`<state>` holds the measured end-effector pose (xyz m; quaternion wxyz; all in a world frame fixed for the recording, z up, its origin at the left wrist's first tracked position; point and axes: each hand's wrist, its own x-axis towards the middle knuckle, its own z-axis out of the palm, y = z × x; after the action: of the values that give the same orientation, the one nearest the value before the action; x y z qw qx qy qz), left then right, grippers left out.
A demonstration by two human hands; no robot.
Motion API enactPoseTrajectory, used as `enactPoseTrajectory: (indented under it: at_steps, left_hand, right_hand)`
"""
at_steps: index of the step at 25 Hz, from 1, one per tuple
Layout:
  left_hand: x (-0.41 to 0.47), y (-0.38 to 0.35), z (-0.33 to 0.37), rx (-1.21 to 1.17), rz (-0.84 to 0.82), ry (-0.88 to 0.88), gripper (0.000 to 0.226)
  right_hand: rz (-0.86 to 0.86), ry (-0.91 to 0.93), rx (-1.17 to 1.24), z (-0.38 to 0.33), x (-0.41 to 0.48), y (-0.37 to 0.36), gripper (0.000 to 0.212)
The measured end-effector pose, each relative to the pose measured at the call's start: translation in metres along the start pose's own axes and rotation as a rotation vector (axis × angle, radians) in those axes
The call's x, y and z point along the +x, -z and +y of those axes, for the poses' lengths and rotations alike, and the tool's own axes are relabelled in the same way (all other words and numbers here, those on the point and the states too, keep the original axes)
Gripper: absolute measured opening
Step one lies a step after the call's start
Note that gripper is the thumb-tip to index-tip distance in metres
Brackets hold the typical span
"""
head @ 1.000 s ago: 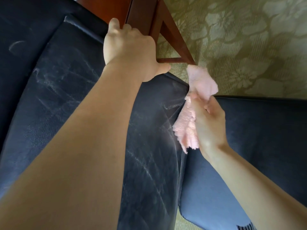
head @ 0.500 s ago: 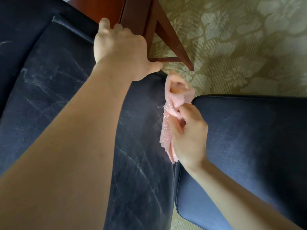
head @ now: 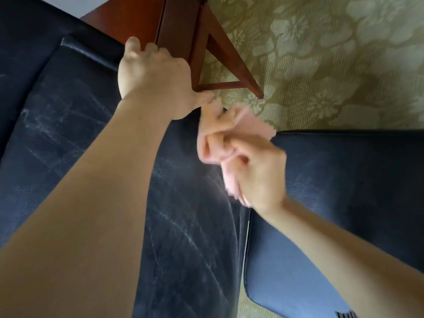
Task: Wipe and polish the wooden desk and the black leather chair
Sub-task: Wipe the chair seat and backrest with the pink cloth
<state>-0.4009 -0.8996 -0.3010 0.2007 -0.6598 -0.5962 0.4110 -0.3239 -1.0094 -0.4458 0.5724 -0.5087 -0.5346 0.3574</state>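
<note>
The black leather chair fills the lower view: its backrest (head: 68,138), streaked with pale marks, on the left and its seat (head: 344,191) on the right. My left hand (head: 156,83) grips the top edge of the backrest, fingers curled over it. My right hand (head: 257,171) holds a bunched pink cloth (head: 220,143) against the backrest's right side, just below my left hand. The hand and cloth are motion-blurred. The reddish wooden desk (head: 179,31) stands just behind the chair, its leg and crossbar showing.
A green carpet with a pale floral pattern (head: 332,65) covers the floor at the top right. The desk's angled leg (head: 236,65) comes down close to the chair's upper corner. My left forearm crosses the backrest.
My right hand has rubbed the cloth along the backrest's right side, down and then back up toward my left hand. My left hand has kept its grip on the top edge.
</note>
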Motion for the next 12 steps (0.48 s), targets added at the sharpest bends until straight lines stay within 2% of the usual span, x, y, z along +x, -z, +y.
enactPoseTrajectory:
  at_steps: [2, 5, 8, 12]
  left_hand:
    - [0.000, 0.001, -0.001, -0.004, -0.017, -0.004, 0.100]
    - [0.000, 0.000, -0.002, -0.006, -0.024, 0.001, 0.097]
    - [0.000, 0.000, 0.000, 0.009, -0.030, 0.023, 0.085]
    - [0.000, 0.001, 0.001, 0.052, -0.042, 0.016, 0.083]
  right_hand:
    - [0.064, -0.066, -0.079, -0.001, 0.027, 0.000, 0.024]
    - [0.082, -0.019, -0.046, -0.001, 0.016, -0.003, 0.027]
    - [0.014, 0.024, 0.016, -0.006, -0.032, -0.009, 0.021]
    - [-0.072, 0.092, 0.017, -0.003, -0.064, -0.007, 0.021]
